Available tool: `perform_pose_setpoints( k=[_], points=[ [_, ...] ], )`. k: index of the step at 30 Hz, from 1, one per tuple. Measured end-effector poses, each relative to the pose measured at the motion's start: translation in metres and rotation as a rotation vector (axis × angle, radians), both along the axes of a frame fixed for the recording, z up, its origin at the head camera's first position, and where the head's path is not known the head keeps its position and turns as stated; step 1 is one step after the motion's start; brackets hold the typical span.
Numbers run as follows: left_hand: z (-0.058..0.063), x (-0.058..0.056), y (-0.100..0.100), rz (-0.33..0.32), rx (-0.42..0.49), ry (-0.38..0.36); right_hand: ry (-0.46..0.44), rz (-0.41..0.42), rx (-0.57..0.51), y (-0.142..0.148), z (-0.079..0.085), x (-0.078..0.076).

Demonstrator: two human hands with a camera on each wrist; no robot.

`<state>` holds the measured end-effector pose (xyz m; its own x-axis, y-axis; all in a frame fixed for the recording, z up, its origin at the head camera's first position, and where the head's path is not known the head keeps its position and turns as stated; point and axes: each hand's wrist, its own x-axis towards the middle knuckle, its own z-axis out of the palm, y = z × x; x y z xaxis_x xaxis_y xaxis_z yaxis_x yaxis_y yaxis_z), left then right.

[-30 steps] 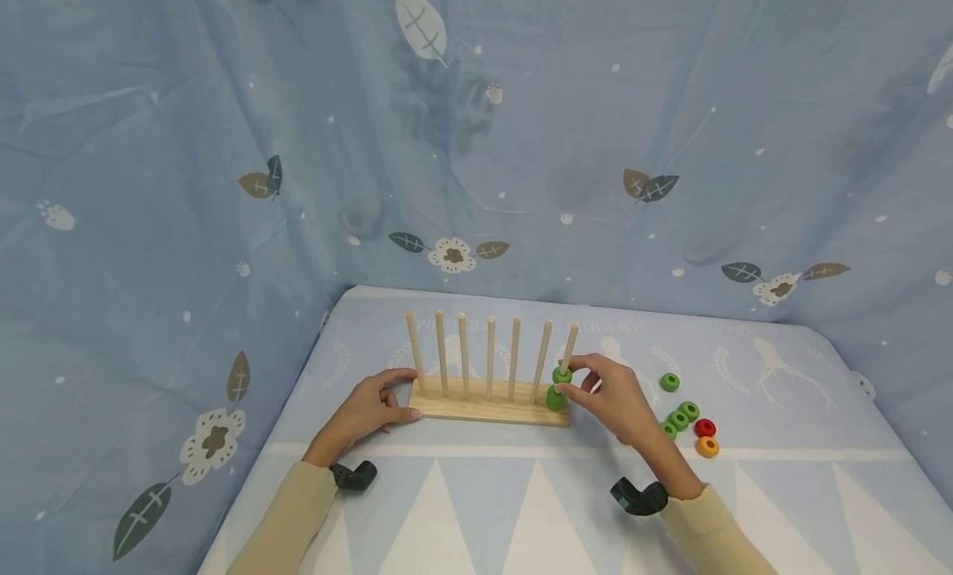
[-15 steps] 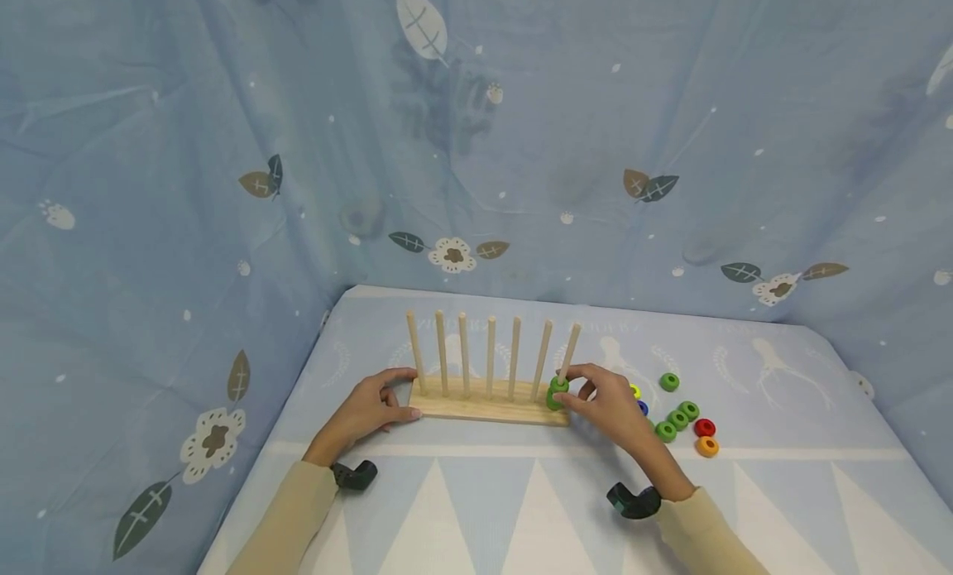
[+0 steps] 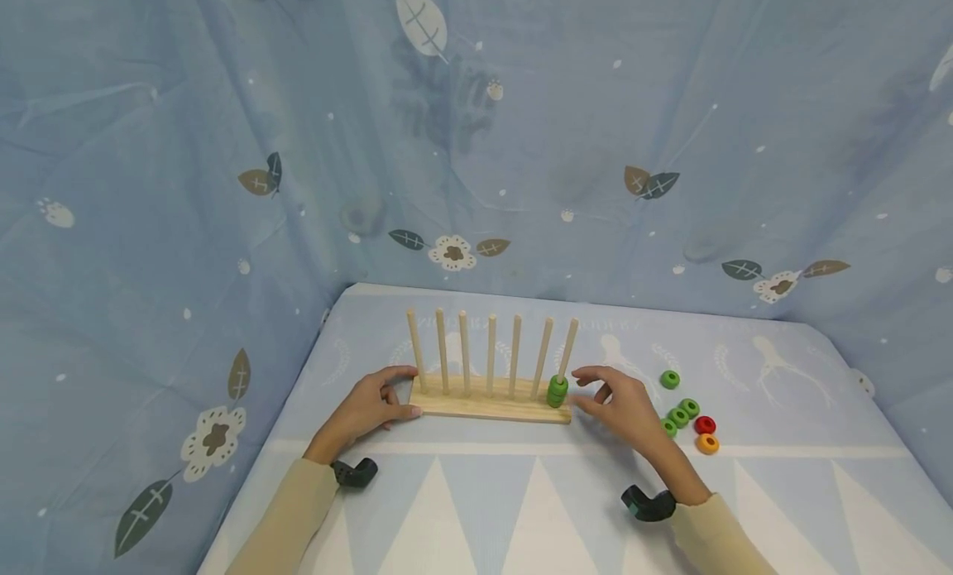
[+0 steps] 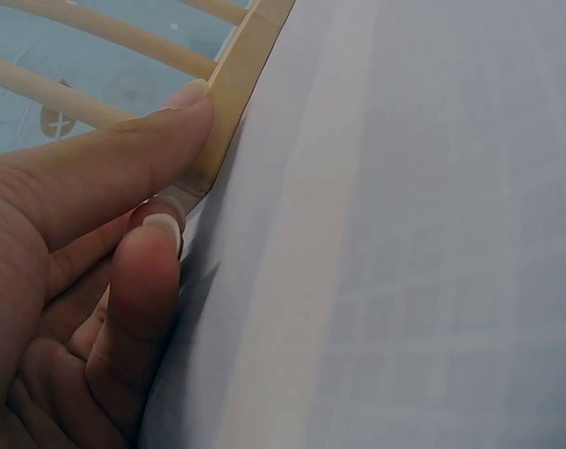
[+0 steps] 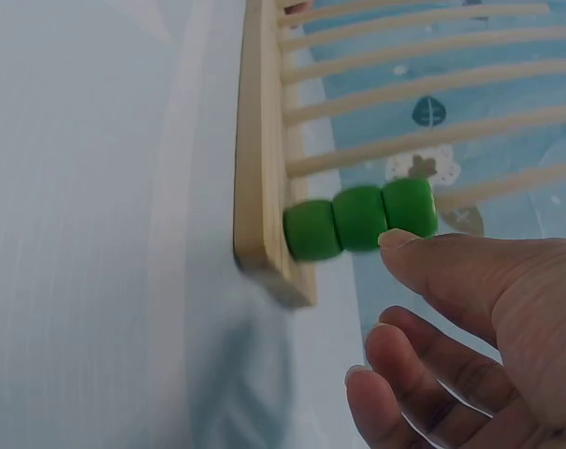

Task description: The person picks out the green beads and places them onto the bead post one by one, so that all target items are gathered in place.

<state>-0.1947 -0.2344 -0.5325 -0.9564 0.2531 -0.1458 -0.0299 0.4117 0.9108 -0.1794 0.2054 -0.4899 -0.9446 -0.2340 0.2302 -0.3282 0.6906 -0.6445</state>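
A wooden peg rack (image 3: pixel 476 406) with a row of upright pegs stands on the table. Three green beads (image 5: pixel 360 218) are stacked on its rightmost peg (image 3: pixel 569 350), the lowest down at the base. My left hand (image 3: pixel 372 403) grips the rack's left end between thumb and fingers; the left wrist view shows the thumb on the base's edge (image 4: pixel 234 89). Just right of the bead stack is my right hand (image 3: pixel 620 403), its fingers spread apart and holding nothing. In the right wrist view its thumb (image 5: pixel 451 267) overlaps the top bead; whether it touches cannot be told.
To the right of the right hand lie several loose green beads (image 3: pixel 670 380), a red bead (image 3: pixel 705 425) and an orange bead (image 3: pixel 708 443). A patterned blue cloth (image 3: pixel 521 145) hangs behind the table (image 3: pixel 484 492).
My right hand has lowered a green bead down the rightmost peg onto the stack, let it go and drawn away to the right. The left hand has stayed on the rack's end.
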Motion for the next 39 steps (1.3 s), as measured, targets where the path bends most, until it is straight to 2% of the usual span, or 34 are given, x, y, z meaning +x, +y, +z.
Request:
perform_pose_setpoints(
  k=[6,13,20,26,33,39],
  points=[
    [-0.002,-0.001,-0.001,0.002,0.002,0.003,-0.028,-0.066,0.019,0.029,0.0,-0.001],
    [-0.002,0.0,-0.001,0.003,0.011,-0.001,0.001,-0.132,0.084,0.063,0.006,-0.006],
    [0.0,0.0,0.0,0.007,-0.004,0.002,-0.075,-0.227,0.105,0.089,0.012,-0.01],
    [0.002,0.001,0.001,-0.006,-0.003,0.0,-0.112,-0.293,0.131,0.105,0.007,-0.016],
    [0.003,0.002,0.001,-0.002,-0.004,0.001,-0.197,-0.295,0.157,0.11,0.002,-0.022],
    [0.003,0.001,0.001,-0.002,-0.018,0.009,-0.187,-0.296,0.172,0.113,-0.001,-0.026]
  ],
)
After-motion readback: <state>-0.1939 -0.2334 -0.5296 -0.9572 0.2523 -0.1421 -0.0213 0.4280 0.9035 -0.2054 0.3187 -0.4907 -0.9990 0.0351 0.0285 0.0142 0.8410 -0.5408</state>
